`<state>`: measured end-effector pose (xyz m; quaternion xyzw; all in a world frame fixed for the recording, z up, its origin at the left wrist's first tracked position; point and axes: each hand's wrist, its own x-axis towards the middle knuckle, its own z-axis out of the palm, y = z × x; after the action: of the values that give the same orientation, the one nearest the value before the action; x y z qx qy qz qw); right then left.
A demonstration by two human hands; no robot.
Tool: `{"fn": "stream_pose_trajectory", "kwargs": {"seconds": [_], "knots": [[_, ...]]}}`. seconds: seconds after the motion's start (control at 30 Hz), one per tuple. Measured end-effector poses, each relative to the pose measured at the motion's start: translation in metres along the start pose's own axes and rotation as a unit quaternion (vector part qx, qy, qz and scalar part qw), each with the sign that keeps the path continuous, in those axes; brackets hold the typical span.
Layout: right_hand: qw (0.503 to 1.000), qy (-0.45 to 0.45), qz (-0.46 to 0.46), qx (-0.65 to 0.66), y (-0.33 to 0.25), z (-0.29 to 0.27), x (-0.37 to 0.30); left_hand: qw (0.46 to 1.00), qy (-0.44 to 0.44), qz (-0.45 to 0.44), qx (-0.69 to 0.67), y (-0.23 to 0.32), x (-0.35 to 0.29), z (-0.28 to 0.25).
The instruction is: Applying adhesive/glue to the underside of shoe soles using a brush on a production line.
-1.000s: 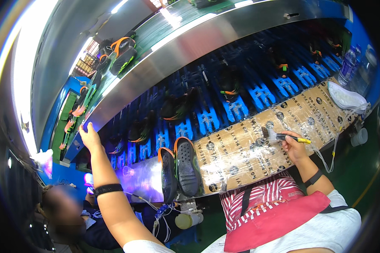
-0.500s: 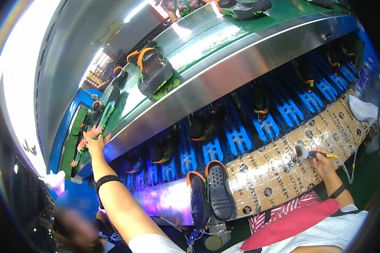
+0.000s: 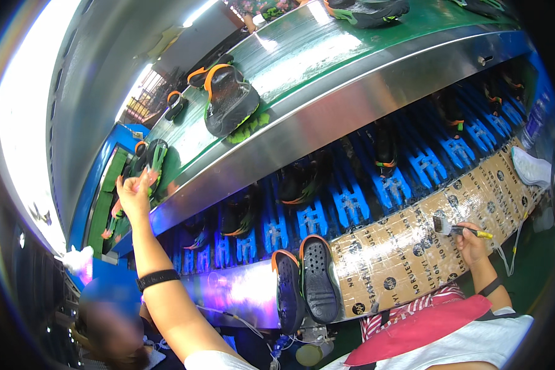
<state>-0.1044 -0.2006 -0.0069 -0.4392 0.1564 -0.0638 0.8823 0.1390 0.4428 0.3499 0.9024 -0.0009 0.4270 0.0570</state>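
At the left end of the green conveyor belt, my left hand [image 3: 134,196] grips the lower end of a black shoe [image 3: 156,159] with green and pinkish trim. Its fingertips are partly lost against the trim. My right hand [image 3: 472,245] is closed round the dark, yellow-ended handle of a flat paintbrush [image 3: 442,226]. The bristles are whitish and hover over or rest on the cardboard [image 3: 385,259]; I cannot tell which. Between my arms stand two dark clogs, a left clog [image 3: 288,293] with orange trim and a right clog [image 3: 320,283] with holes.
More shoes ride the upper green belt [image 3: 185,132], among them a black one with an orange strap [image 3: 231,102]. Below, dark shoes sit on blue racks [image 3: 351,206]. A bottle [image 3: 532,126] and a white shoe-shaped piece [image 3: 530,168] lie at right. Another person's blue cap [image 3: 108,293] is at lower left.
My left hand has shifted slightly up, and the shoe at it now stands more upright. The brush in my right hand has barely moved. The two clogs keep their place.
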Motion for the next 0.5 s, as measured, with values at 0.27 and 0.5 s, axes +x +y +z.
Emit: {"fn": "stream_pose_trajectory", "kwargs": {"seconds": [0.27,0.5], "knots": [[0.999,-0.041,-0.003,0.024,0.003,-0.005,0.003,0.832,0.041,-0.368,-0.413,0.016,-0.029,-0.025],[0.996,-0.059,-0.012,0.064,-0.003,0.001,-0.007,0.702,0.010,-0.432,-0.566,0.102,-0.101,-0.067]]}}
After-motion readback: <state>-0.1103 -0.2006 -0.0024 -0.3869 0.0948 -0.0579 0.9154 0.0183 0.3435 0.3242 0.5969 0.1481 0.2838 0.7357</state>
